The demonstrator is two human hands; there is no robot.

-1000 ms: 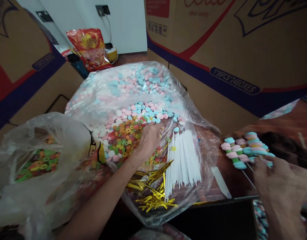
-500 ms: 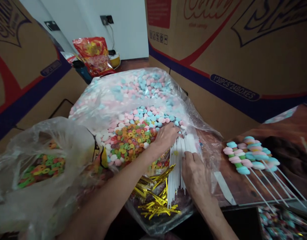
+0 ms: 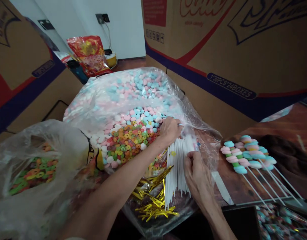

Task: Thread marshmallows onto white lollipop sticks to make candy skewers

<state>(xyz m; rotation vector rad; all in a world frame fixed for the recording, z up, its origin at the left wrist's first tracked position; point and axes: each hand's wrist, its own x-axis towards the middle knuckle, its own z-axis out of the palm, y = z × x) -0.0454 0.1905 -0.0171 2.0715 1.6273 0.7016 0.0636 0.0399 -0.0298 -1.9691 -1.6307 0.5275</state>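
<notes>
My left hand [image 3: 171, 129] is closed over the right edge of the marshmallow pile [image 3: 145, 115], a bit of light blue marshmallow [image 3: 180, 124] showing at its fingertips. Right beside the bundle of white sticks [image 3: 177, 166], my right hand [image 3: 198, 171] has its fingers curled together; whatever they hold is hidden. Ring-shaped gummy candies [image 3: 129, 138] in orange, green and red lie left of my left hand. Gold twist ties [image 3: 155, 208] lie below the sticks. All of this rests on a clear plastic bag [image 3: 153, 230].
At left is a plastic bag of gummy rings [image 3: 40, 170]. Finished marshmallow skewers [image 3: 250, 155] lie on the table at right, above a box of wrapped sweets [image 3: 280, 220]. Large cartons [image 3: 218, 50] stand on both sides. A red candy packet [image 3: 89, 55] is behind.
My left hand has lifted slightly from the marshmallows, a blue one now at its fingertips. My right hand stays beside the sticks. The whole view has shifted a little.
</notes>
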